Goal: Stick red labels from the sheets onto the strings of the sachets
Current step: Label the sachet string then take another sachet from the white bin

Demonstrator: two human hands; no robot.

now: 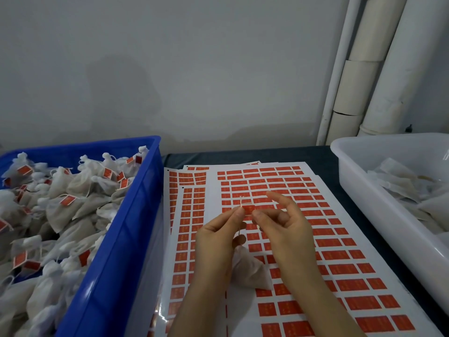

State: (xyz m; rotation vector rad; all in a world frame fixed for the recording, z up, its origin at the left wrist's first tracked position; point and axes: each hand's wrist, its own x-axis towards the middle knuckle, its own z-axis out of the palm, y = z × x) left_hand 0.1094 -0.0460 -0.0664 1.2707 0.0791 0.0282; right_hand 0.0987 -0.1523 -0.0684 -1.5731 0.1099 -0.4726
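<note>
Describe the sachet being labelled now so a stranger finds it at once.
Find the label sheets between the blue crate and white tub. Over them, between the wrists, is one white sachet. Uniquely, its string is pinched by the left hand, a red label by the right hand.

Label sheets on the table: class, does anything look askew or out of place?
Yes: the label sheets lie in a crooked stack, fanned at differing angles, with corners sticking out near the blue crate.

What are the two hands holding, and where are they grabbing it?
The left hand pinches the sachet's string near its top; the right hand pinches a red label by its right edge, against that string.
</note>
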